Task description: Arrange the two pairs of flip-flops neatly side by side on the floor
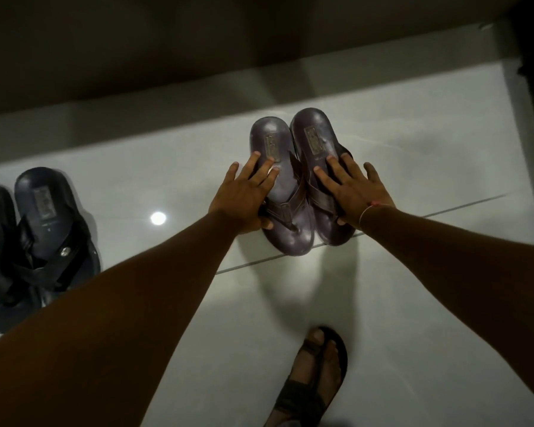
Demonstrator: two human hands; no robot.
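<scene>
Two brown flip-flops stand side by side on the pale tiled floor, heels toward the wall. My left hand (244,198) grips the left brown flip-flop (285,217) at its outer edge, thumb under the side. My right hand (356,192) lies on the right brown flip-flop (313,134), fingers spread over its strap, thumb at its near edge. A pair of black flip-flops (48,229) sits at the far left, partly cut off by the frame edge and by my left forearm.
A dark wall (198,41) runs along the far side just behind the brown pair. My own foot in a dark sandal (313,377) stands at the bottom centre. Bare tile (154,180) lies between the two pairs.
</scene>
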